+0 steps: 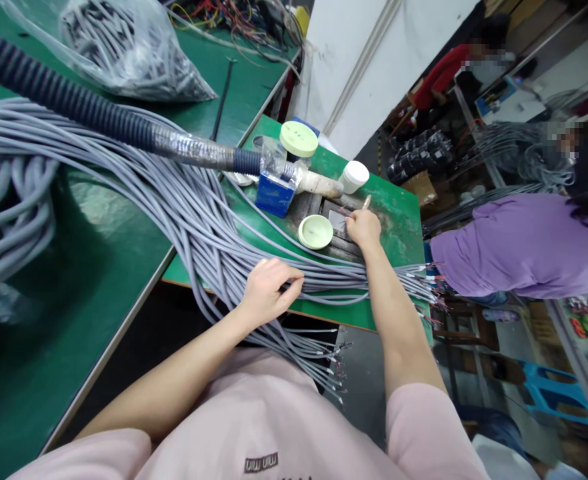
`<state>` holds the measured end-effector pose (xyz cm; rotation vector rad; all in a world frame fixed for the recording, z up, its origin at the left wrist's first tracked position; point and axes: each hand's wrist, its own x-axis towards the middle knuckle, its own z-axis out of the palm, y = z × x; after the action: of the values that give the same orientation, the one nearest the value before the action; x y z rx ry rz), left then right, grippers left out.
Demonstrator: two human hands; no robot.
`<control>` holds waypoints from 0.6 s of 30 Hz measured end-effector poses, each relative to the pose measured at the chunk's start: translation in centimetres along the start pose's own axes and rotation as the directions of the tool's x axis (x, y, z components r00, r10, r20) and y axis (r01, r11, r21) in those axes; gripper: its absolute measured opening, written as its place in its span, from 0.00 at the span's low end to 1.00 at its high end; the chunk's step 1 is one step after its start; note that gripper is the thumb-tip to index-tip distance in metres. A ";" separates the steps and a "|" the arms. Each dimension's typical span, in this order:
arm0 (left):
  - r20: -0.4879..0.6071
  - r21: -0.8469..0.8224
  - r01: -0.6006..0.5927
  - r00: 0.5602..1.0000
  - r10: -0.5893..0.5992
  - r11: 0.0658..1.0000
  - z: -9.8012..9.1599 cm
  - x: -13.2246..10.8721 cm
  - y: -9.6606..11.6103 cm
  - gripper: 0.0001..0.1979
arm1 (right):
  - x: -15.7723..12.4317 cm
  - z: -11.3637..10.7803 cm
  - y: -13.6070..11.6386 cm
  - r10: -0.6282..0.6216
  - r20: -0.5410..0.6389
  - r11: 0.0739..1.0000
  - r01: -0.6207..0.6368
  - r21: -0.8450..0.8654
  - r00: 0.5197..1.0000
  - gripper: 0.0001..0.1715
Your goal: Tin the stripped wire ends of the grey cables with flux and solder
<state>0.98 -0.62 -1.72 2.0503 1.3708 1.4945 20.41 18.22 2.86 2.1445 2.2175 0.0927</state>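
Note:
My right hand is closed in a pinch over a small dark-framed pot with a flat, shiny grey surface. Thin red wires show at its fingertips. My left hand hovers over or rests on a thick bundle of grey cables; its fingers are curled, with a gap between thumb and forefinger and nothing visible in them. Stripped cable ends with thin coloured wires lie right of my right forearm. An open pale-green tub stands between the hands, beside the pot.
A ribbed black hose crosses from the left, its pale nozzle beside the pot. Nearby stand a blue box, a white jar and a green-lidded jar. A person in purple sits at the right.

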 end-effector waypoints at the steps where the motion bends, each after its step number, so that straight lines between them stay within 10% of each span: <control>1: -0.001 0.000 -0.003 1.000 0.003 1.000 0.0 0.0 0.0 0.04 | 0.0 0.0 0.0 0.002 0.003 1.000 -0.002 0.000 1.000 0.17; 18: 0.013 0.006 0.003 1.000 -0.003 1.000 0.0 0.0 0.0 0.05 | -4.9 -3.6 -2.9 -0.353 -0.156 0.865 0.385 0.321 0.922 0.14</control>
<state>0.97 -0.56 -1.73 2.0570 1.3747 1.4749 17.40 13.23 6.16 1.8296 2.8410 -0.2400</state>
